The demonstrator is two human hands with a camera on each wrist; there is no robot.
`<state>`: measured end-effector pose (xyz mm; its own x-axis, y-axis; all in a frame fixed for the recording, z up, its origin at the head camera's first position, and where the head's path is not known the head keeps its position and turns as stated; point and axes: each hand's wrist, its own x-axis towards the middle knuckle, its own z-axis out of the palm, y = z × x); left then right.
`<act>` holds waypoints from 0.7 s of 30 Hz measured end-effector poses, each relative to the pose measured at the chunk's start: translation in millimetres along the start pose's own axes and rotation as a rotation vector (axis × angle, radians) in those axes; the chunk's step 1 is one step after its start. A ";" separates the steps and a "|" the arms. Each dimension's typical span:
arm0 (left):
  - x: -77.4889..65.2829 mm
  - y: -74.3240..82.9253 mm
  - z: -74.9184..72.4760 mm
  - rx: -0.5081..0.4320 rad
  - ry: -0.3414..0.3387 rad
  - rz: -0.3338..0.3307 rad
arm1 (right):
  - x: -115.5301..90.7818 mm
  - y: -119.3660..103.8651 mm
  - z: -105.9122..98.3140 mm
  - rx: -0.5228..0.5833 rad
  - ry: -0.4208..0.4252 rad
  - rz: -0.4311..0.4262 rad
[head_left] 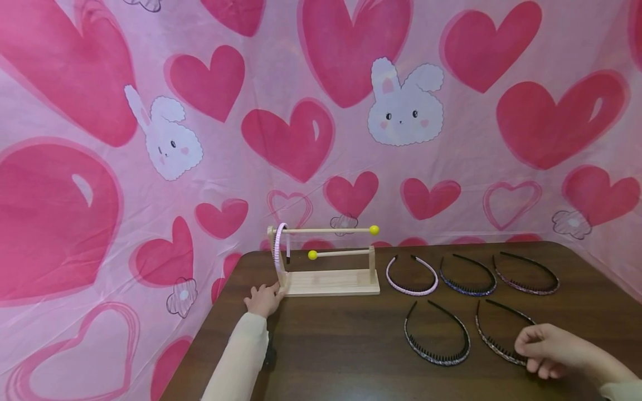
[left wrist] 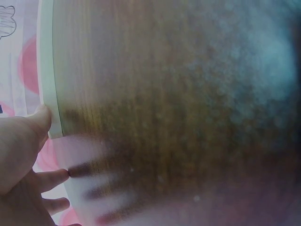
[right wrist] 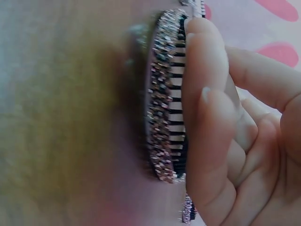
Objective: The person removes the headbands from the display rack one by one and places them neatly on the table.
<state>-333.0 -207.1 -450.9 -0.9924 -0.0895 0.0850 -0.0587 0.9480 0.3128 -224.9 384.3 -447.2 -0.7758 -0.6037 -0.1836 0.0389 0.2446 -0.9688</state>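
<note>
At the left end of the wooden stand [head_left: 328,282], my left hand [head_left: 263,299] rests with its fingers spread on the table. In the left wrist view the thumb [left wrist: 43,117] touches the end of the pale wooden base [left wrist: 48,70]. A pink ribbed headband [head_left: 277,248] hangs on the stand's upper rod. My right hand [head_left: 549,351] is at the front right headband [head_left: 494,345], fingers loosely bent and covering its right side. In the right wrist view that glittery, black-toothed headband [right wrist: 162,99] shows right beside the fingers [right wrist: 207,61], with no grip round it visible.
Flat on the brown table [head_left: 341,340] lie a pink headband [head_left: 411,289], a blue glittery one [head_left: 468,291], a reddish one [head_left: 526,288] and a silvery one [head_left: 438,359]. The stand's rods end in yellow balls [head_left: 374,229]. Behind hangs a pink heart-print cloth [head_left: 351,156].
</note>
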 end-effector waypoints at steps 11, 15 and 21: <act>-1.5 1.1 -1.7 -0.008 0.005 -0.002 | -0.2 -18.1 -16.2 -0.048 0.054 -0.011; -1.6 1.0 -1.7 -0.009 0.004 0.000 | 0.9 -26.3 -24.0 -0.096 0.074 -0.008; -0.9 1.1 -1.7 -0.009 -0.001 0.001 | 2.5 -42.8 -32.5 -0.145 0.114 -0.016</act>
<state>-332.0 -206.5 -449.1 -0.9925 -0.0884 0.0845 -0.0568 0.9452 0.3214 -249.0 397.0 -400.7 -0.8420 -0.5208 -0.1405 -0.0590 0.3478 -0.9357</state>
